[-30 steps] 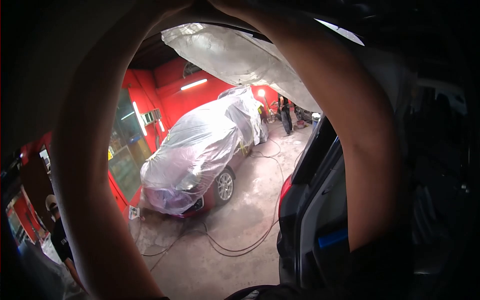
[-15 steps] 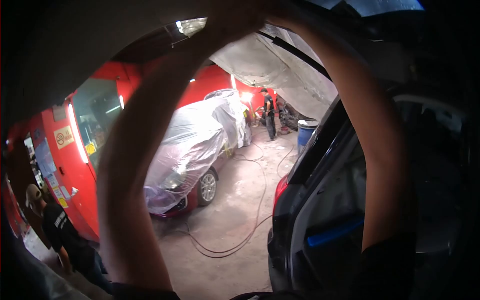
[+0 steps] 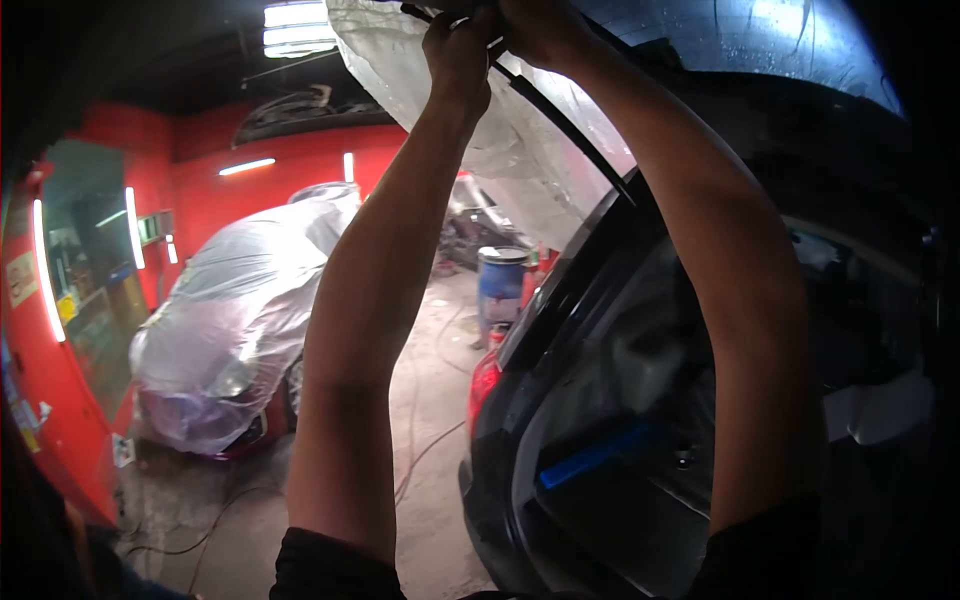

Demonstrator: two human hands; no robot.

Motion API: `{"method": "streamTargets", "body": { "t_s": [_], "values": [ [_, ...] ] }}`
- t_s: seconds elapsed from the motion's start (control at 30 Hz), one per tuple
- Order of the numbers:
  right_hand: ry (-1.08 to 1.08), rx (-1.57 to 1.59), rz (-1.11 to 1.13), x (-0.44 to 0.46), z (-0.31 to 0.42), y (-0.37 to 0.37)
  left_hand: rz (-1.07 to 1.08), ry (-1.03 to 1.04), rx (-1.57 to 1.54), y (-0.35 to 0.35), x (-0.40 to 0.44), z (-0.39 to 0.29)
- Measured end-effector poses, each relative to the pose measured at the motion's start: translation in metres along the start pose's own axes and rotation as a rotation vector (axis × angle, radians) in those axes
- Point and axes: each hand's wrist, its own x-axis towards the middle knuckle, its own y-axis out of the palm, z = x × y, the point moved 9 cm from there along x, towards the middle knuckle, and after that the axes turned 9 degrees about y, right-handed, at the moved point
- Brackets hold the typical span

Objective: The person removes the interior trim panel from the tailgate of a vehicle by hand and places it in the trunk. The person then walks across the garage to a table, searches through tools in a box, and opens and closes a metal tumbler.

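Both my arms reach up to the top of the view, under the raised tailgate [image 3: 790,50] of a dark car. My left hand [image 3: 462,62] is closed around the thin upper end of a black gas strut [image 3: 568,125], which slants down to the car's rear opening. Right beside it, my right hand [image 3: 545,35] is closed too, with its fingers bent toward the left hand. The top edge and shadow hide most of its fingertips, so what it grips cannot be made out.
A car under clear plastic sheeting [image 3: 240,270] stands to the left by a red wall [image 3: 290,158]. A blue drum [image 3: 502,290] is behind the dark car. Hoses [image 3: 425,455] lie across the floor. A blue strip [image 3: 595,455] lies inside the cargo area [image 3: 640,520].
My view has turned right and up, so the covered car sits further left and my hands show more clearly. The two people seen before are out of clear sight.
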Motion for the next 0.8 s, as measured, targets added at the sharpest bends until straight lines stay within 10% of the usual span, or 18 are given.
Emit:
{"method": "streamTargets", "body": {
  "t_s": [0.17, 0.23, 0.53, 0.6, 0.8],
  "values": [
    [-0.114, 0.164, 0.169, 0.0, 0.01, 0.001, 0.146, 0.089, -0.29, 0.003, -0.003, -0.016],
    [0.016, 0.067, 0.205, 0.002, 0.005, 0.009, 0.275, 0.464, 0.392, -0.002, -0.001, -0.037],
    [-0.07, -0.235, 0.371, 0.004, 0.032, -0.004, 0.009, 0.313, -0.179, -0.019, 0.002, -0.015],
    [0.026, 0.235, 0.586, -0.006, 0.019, 0.01, -0.038, 0.274, -0.121, -0.022, 0.001, -0.011],
    [-0.045, -0.304, 0.288, -0.003, 0.047, 0.001, 0.091, 0.291, -0.437, -0.024, 0.006, 0.001]
  ]
}}
